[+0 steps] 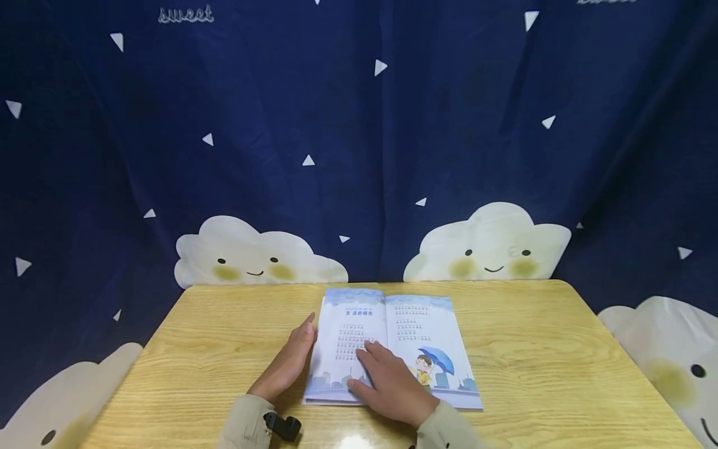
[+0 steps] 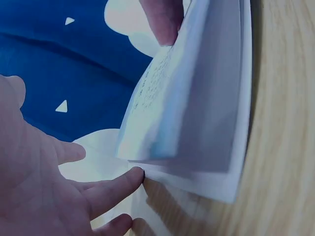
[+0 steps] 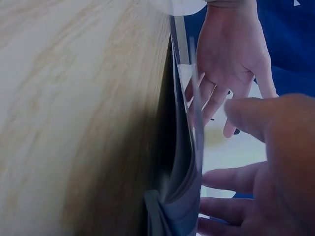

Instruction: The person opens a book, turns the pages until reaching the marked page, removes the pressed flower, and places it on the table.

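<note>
Presently, the open book [image 1: 406, 327] is being supported face up by the wooden table [image 1: 550, 355]. The book's left page is being touched by the right hand [image 1: 395, 386], its fingers being held loosely extended, with the thumb apart from them. Just beside the book's left edge, the left hand [image 1: 287, 365] is being held with fingers spread; whether the edge is being touched cannot be told. Behind the book, a dark blue curtain [image 1: 342, 106] is being seen, its clouds being shown smiling.
</note>
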{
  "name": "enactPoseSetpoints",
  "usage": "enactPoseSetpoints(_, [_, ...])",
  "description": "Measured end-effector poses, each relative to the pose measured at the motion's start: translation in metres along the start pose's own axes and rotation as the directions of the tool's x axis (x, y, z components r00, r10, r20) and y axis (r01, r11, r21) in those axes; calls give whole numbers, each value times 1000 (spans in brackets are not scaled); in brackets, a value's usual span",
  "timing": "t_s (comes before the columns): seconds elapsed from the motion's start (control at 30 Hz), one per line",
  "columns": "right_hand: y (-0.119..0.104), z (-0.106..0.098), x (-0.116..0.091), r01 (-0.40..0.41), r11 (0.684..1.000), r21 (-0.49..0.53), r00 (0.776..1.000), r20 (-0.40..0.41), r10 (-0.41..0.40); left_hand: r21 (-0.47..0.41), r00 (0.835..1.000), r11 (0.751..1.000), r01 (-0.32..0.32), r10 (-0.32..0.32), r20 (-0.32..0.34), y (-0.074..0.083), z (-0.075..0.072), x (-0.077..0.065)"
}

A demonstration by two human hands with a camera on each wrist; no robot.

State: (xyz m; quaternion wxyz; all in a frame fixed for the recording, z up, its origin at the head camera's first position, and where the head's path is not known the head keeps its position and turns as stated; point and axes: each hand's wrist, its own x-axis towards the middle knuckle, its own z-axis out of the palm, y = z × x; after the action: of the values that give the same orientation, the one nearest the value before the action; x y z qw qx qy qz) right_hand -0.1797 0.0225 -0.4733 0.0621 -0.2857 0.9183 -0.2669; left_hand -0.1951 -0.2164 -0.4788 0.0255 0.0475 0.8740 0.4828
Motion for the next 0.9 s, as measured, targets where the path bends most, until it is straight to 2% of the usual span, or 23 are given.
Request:
enactPoseSetpoints(0.17, [-2,1,2,66,992,-106,998,11,-65,56,999,998,-29,30,-15,-1,2,0])
enactPoseSetpoints(0.23, [-2,1,3,85,986,-141,996,12,-85,62,999,997,-40,40,-10,-1,3,0])
enactPoseSetpoints(0.37, [-2,3,3,106,976,-189,994,7,-106,135,997,988,-74,71,23,-1,4,-1])
enactPoseSetpoints(0.43, [-2,2,2,105,975,-194,994,21,-103,202,994,974,-108,100,49,-1,5,-2])
enactPoseSetpoints(0.53, [-2,1,1,104,977,-187,994,47,-97,283,980,939,-195,173,102,0,7,-3])
enactPoseSetpoints(0.67, [-1,-2,0,102,982,-158,993,76,-91,338,961,904,-262,212,176,3,11,-6])
enactPoseSetpoints(0.77, [0,-3,0,101,986,-129,992,87,-91,372,959,890,-262,198,203,5,15,-8])
enactPoseSetpoints(0.9, [4,-3,1,97,989,-108,991,105,-85,469,962,847,-251,163,220,9,22,-11])
